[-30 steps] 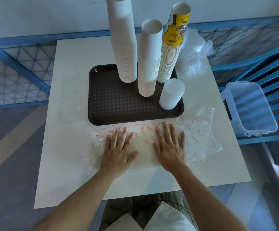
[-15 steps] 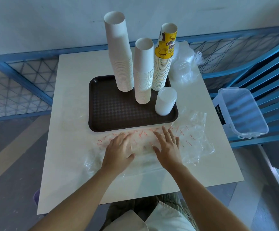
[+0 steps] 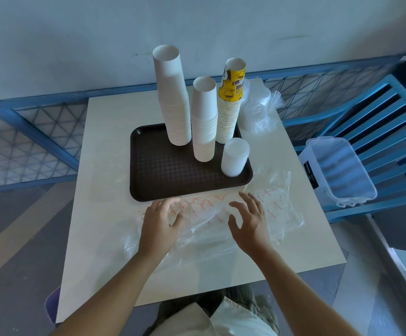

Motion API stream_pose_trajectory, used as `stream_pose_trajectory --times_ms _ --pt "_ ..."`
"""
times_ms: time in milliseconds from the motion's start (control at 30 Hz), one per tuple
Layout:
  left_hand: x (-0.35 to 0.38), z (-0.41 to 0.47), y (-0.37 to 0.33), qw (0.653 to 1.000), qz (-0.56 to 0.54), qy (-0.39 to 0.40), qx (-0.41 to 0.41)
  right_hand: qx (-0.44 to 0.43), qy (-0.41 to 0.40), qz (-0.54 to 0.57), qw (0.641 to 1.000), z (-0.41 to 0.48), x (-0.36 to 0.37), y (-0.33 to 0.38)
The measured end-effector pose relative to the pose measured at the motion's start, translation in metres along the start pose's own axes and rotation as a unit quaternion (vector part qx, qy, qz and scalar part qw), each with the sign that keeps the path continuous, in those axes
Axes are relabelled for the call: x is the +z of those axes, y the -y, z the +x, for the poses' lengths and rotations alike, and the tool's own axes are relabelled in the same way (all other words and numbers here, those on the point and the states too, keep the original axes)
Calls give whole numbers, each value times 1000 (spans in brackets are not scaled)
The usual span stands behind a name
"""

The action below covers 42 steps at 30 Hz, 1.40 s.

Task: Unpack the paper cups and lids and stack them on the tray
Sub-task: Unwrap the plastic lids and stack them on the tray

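Centre frame: three cup stacks [image 3: 203, 122] and a lid stack [image 3: 234, 157] stand upright on the tray [image 3: 148, 180], crowded right, probably to leave room. Emptied bag [image 3: 277, 209] lies just below the tray. Left hand [image 3: 160, 221] has fingers bent onto the bag, grip unclear. Right hand [image 3: 248, 221] is spread loose, holding nothing. Likely gathering it. Bagged lids [image 3: 257, 110] upper right, not yet unpacked.

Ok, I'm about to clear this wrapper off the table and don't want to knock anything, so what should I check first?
1. The wrapper is empty: ok, it lies flat and nothing shows inside.
2. Both hands free: right hand open, ok; left hand curls onto the wrapper, grip cannot tell.
3. The cup stacks stand on the tray: ok, all three.
4. The lid stack is clear of the wrapper: ok, inside the tray's near right corner.
5. All lids unpacked: not ok, bagged lids lie beyond the tray.
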<state>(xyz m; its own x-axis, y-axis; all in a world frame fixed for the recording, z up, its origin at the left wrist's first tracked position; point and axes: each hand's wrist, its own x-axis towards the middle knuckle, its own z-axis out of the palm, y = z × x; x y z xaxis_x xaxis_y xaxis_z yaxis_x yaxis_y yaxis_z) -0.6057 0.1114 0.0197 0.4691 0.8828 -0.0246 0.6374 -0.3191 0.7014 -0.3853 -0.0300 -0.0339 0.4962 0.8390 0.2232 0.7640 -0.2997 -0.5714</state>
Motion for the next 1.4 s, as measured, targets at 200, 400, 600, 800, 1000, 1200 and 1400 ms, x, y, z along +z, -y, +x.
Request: stream_pose_trajectory --times_ms 200,400,600,800,1000,1200,1400 --pt "-7 19 -45 997 -51 -25 48 -4 -40 22 999 13 -32 12" --pt "-5 48 -100 992 -87 -21 93 -20 -103 44 993 45 -74 15" --pt "12 81 -160 988 -101 -6 120 32 -113 65 991 90 -114 -7" --pt "47 131 -214 989 -66 5 128 70 -59 99 991 152 -139 -63" --pt "86 178 -258 998 -18 5 63 114 81 127 982 220 -154 -127" --pt "121 236 -295 994 16 104 -42 144 157 144 966 289 -144 -170" --pt "148 283 -306 975 47 162 -143 137 162 165 963 338 -117 -179"
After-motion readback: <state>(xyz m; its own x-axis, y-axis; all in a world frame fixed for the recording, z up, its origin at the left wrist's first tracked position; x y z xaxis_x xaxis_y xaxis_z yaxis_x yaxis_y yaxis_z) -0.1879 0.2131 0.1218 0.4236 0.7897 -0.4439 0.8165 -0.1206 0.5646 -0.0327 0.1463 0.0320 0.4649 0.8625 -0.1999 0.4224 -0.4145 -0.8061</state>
